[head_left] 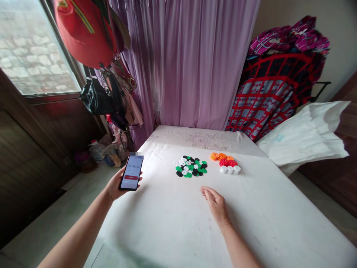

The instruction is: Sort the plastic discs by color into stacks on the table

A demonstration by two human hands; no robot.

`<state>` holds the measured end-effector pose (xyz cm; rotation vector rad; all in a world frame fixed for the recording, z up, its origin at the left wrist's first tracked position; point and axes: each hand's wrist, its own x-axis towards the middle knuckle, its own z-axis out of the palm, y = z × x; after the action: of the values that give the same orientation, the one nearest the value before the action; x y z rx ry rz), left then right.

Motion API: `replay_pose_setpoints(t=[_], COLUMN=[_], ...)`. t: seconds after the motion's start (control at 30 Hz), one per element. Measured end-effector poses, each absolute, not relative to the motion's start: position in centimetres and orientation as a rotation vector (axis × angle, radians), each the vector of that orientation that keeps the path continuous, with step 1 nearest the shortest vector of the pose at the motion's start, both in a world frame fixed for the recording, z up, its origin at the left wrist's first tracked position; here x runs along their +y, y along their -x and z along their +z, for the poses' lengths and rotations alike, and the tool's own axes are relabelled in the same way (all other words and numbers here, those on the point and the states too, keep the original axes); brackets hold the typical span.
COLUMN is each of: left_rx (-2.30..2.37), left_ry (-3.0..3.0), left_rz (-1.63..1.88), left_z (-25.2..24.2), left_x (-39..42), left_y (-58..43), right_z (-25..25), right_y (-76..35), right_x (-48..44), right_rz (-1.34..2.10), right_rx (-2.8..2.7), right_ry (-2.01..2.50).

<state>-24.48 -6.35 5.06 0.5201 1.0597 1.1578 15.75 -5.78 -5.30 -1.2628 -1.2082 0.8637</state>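
In the head view my left hand [113, 187] is wrapped round a smartphone [132, 173], held upright past the table's left edge. The phone's lit screen reads 00:00:01 above a red button. My right hand [216, 204] is over the near middle of the table, its fingers curled together, and no object shows in them. Just beyond it lies a loose pile of green, black and white notched plastic discs [191, 166]. To the right of the pile sit small groups of orange pieces [221, 156], red pieces [228, 163] and white pieces [230, 169].
A white cloth covers the table [173, 230]. Behind it hangs a purple curtain [195, 67]. At the right are a large white bag [306, 134] and a red-black blanket [259, 93]. Caps and a black handbag [96, 97] hang at left, above a plastic jug [96, 152].
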Motion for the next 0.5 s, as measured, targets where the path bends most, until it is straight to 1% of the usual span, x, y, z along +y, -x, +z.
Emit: replay_pose_setpoints(t=[0.27, 0.33, 0.4, 0.5], left_rx=[1.246, 1.357, 1.607, 2.074], left_ry=[-0.543, -0.603, -0.751, -1.103], left_rz=[1.149, 1.124, 1.048, 0.796], left_z=[5.4, 5.8, 6.2, 6.7], left_x=[-7.2, -6.9, -6.3, -5.7], left_y=[26.8, 27.4, 27.9, 27.9], right_z=[-5.8, -5.9, -6.0, -6.0], right_y=[-15.7, -15.7, -15.7, -15.8], right_x=[-5.9, -5.9, -5.9, -5.9], right_rz=[0.848, 0.833, 0.813, 0.777], right_rx=[-1.303, -1.304, -1.323, -1.362], right_ry=[1.241, 1.236, 1.239, 1.258])
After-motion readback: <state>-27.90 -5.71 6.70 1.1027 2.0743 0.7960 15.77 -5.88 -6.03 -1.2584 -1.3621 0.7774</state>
